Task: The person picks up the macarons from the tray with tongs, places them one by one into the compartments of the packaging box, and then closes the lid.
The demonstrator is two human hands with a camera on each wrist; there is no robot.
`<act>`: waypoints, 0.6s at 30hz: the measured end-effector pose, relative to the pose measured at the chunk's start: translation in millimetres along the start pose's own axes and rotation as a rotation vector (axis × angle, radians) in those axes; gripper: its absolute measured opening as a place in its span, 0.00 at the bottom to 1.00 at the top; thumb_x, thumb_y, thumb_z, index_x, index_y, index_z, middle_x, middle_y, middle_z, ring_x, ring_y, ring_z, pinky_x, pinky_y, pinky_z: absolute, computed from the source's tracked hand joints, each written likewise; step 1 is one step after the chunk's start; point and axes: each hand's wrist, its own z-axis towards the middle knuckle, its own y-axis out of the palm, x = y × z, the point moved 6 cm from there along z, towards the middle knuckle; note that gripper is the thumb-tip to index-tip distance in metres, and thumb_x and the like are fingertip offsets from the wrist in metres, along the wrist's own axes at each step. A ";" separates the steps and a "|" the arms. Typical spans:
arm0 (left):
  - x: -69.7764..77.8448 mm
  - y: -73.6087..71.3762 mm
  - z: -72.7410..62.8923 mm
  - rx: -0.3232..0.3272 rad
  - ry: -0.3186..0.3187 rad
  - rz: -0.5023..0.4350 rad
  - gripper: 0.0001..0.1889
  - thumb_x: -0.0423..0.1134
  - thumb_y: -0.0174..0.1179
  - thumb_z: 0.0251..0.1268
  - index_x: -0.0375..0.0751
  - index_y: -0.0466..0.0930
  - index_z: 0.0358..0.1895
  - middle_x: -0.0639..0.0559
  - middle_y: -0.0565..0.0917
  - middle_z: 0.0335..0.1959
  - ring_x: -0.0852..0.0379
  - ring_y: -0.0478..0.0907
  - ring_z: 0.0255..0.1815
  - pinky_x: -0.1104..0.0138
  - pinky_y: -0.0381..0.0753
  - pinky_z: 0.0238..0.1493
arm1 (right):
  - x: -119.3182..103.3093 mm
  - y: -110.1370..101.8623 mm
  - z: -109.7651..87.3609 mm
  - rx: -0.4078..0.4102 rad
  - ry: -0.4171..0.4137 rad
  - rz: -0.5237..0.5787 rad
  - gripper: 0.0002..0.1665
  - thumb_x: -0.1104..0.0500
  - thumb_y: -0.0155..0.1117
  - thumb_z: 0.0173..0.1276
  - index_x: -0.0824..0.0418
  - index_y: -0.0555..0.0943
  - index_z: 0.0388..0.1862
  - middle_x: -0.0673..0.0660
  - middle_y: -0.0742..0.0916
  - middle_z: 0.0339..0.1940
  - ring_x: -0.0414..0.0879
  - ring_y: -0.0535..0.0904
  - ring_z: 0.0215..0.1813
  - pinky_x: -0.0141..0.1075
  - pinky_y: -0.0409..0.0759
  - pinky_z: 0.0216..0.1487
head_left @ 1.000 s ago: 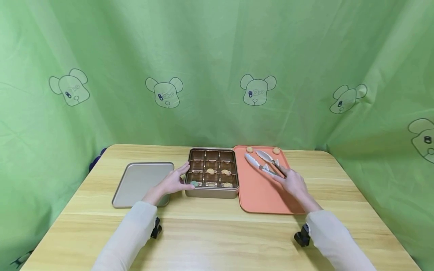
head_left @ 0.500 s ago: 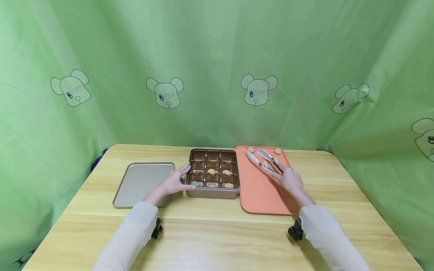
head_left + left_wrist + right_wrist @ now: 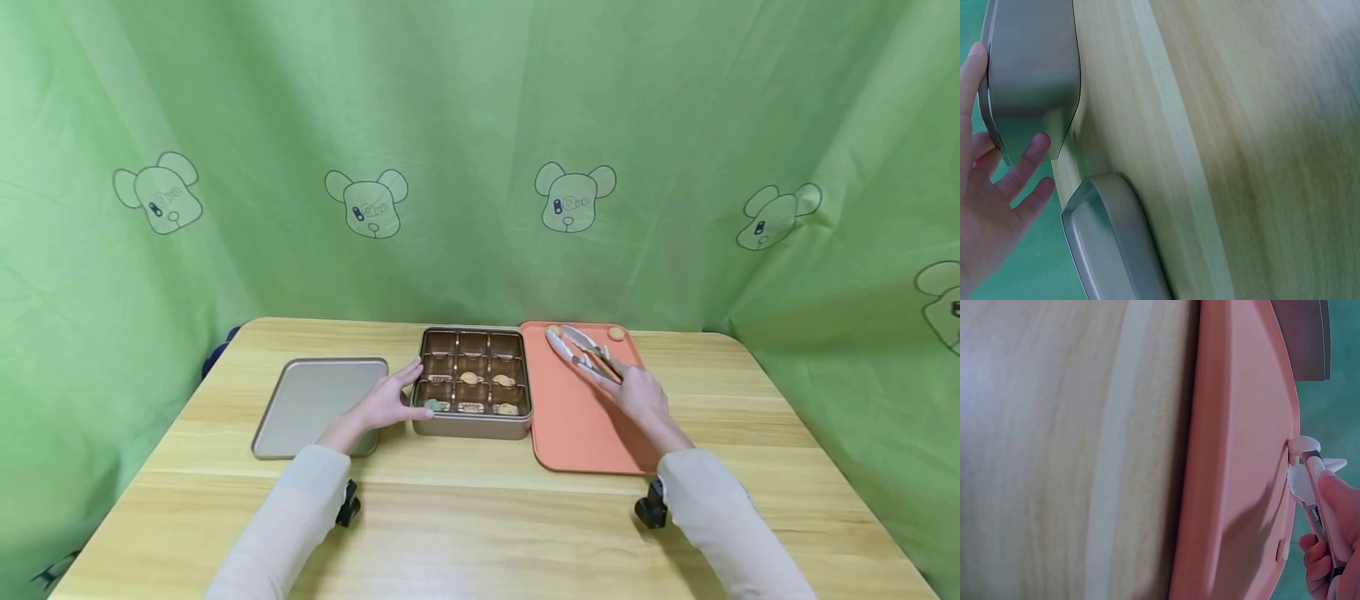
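My right hand [image 3: 641,393] grips a pair of tongs [image 3: 562,347] over the coral tray [image 3: 577,425]. Their spread white tips stand at either side of a round cookie [image 3: 553,331] at the tray's back left corner, as the right wrist view also shows. A second cookie [image 3: 616,333] lies at the back right corner. With spread fingers, my left hand [image 3: 382,406] rests against the left side and front rim of a bronze-coloured tin [image 3: 472,427]. Inside the tin a brown divided insert has several cookies in its middle and front compartments, including a green one [image 3: 434,406].
Left of the tin lies its flat metal lid [image 3: 318,400], partly under my left forearm. The tray stands right beside the tin on the wooden table [image 3: 480,525]. A green curtain [image 3: 465,275] hangs close behind the table's back edge.
My right hand has moved slightly back and left, bringing the tongs' tips from in front of the left cookie to around it. The left hand stays at the tin.
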 end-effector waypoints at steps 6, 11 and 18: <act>0.0 0.4 0.2 -0.003 0.000 -0.002 0.48 0.52 0.66 0.48 0.30 0.52 0.68 0.40 0.48 0.72 0.37 0.49 0.69 0.45 0.46 0.67 | 2.3 0.7 -2.8 0.002 -0.010 -0.001 0.34 0.45 0.56 0.65 0.61 0.67 0.65 0.74 0.79 0.43 0.62 0.76 0.34 0.44 0.69 0.22; 0.1 0.2 0.4 -0.005 -0.001 0.003 0.48 0.52 0.66 0.49 0.30 0.52 0.68 0.41 0.47 0.72 0.38 0.48 0.70 0.43 0.44 0.67 | 4.5 -0.9 -7.2 0.013 -0.012 0.011 0.35 0.44 0.57 0.63 0.59 0.67 0.65 0.74 0.79 0.42 0.63 0.75 0.35 0.47 0.71 0.25; 2.1 -1.0 -0.1 -0.005 0.002 0.008 0.48 0.52 0.66 0.49 0.30 0.52 0.68 0.41 0.48 0.72 0.38 0.48 0.70 0.43 0.43 0.67 | 4.7 -7.4 -13.7 0.053 -0.074 0.051 0.35 0.44 0.58 0.63 0.63 0.68 0.64 0.73 0.80 0.41 0.64 0.76 0.37 0.49 0.72 0.29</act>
